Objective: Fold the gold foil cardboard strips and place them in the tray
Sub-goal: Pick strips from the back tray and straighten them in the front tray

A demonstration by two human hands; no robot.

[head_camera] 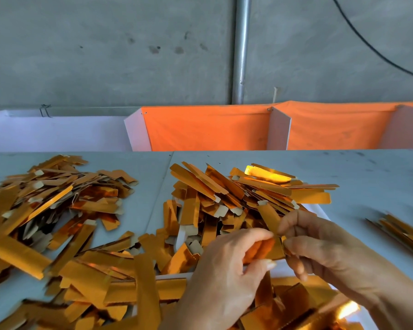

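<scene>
Gold strip heaps (236,198) ring the tray (317,210), orange cloth (208,129) behind.

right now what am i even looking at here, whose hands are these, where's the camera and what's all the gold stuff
There is no machine here. This is one picture from a camera worn on a person's head, looking forward and down at their own two bare hands. The left hand and the right hand together grip one gold foil cardboard strip, apparently folding it. Loose heaps of the same strips lie across the grey table. A white tray shows only at its edges beneath the strips around the hands. A smaller bundle of strips lies at far right. Behind the table are orange cloth bins and a concrete wall.
</scene>
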